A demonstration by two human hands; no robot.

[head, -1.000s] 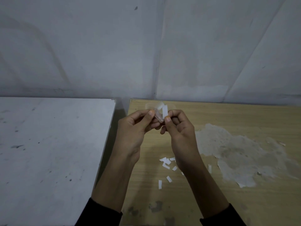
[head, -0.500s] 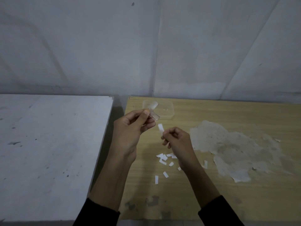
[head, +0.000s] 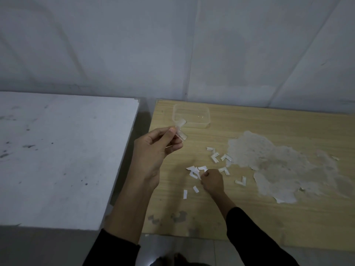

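Clear strips [head: 180, 129], two short see-through pieces crossed over one another into an X, are held up in the air above the near-left part of the wooden table [head: 269, 217], in front of the clear plastic container [head: 192, 116] that stands at the table's far edge. They look glossy and colourless, with pale edges, and are too small and dim for us to read anything on them. Our left hand [head: 155, 148] pinches them where they cross, between thumb and curled forefinger. Our right hand [head: 212, 180] is down at the table with its fingers curled, knuckles up, at the edge of the white paper slips [head: 194, 170]; we cannot tell whether it pinches one. Some slips lie flat, others near them are folded into small L shapes [head: 215, 156]. To their right the table's veneer is worn off in a pale patch [head: 278, 162]. A white surface [head: 57, 150] stands just beside the table on the left.
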